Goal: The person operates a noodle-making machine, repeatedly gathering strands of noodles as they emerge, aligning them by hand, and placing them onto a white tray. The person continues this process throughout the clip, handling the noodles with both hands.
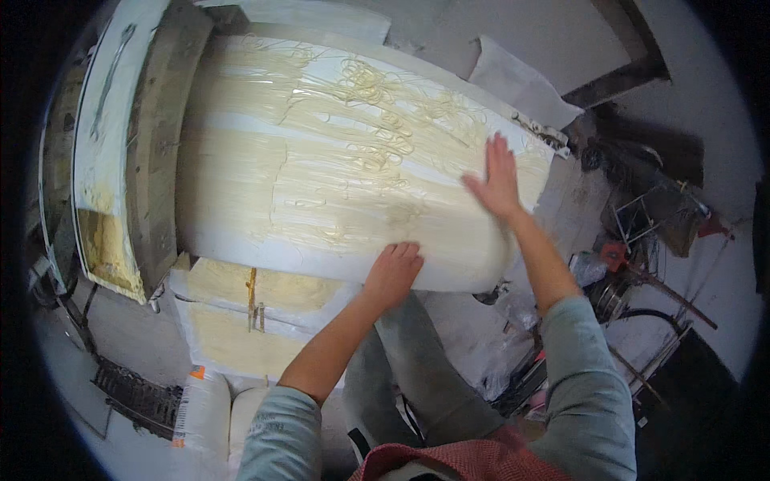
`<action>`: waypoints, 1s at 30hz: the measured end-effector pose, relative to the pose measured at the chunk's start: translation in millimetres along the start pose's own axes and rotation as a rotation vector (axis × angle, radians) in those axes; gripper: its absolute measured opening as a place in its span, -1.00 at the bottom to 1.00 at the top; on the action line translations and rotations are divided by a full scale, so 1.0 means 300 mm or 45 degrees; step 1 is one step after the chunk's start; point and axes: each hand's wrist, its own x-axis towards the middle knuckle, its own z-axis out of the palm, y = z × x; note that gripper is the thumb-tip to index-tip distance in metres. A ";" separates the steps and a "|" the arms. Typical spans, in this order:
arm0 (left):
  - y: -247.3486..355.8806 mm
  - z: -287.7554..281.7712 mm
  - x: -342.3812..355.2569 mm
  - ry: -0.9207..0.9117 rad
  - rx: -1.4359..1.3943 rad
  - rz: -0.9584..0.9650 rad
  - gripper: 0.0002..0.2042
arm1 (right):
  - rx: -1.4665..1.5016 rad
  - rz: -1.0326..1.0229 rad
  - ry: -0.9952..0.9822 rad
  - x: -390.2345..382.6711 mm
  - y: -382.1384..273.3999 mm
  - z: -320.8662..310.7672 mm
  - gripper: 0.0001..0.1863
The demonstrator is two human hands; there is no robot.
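Observation:
Long, thin, pale yellow noodles (345, 172) lie in strands across a white tabletop (321, 260), with loops and tangles toward the far middle. My left hand (393, 272) rests at the near edge of the table, its fingers bent over the nearest strands. Nothing shows in it, though its palm is hidden. Farther right, my right hand (499, 180) is open over the right end of the noodles. Its fingers point away from me and the thumb stands out to the left. I cannot tell whether the right palm touches the strands.
A white, flour-dusted machine housing (112, 160) borders the table on the left. Below the near edge are powder-covered trays (233, 341) with a thin brown stick (252, 293), and white sacks (200, 413). Tools and metal parts (618, 289) clutter the floor at right. A white sheet (521, 84) lies beyond the table.

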 end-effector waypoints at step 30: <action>0.553 -0.229 0.317 0.362 -0.445 0.316 -0.40 | 1.309 0.360 -0.661 -0.658 -0.067 -0.742 -0.36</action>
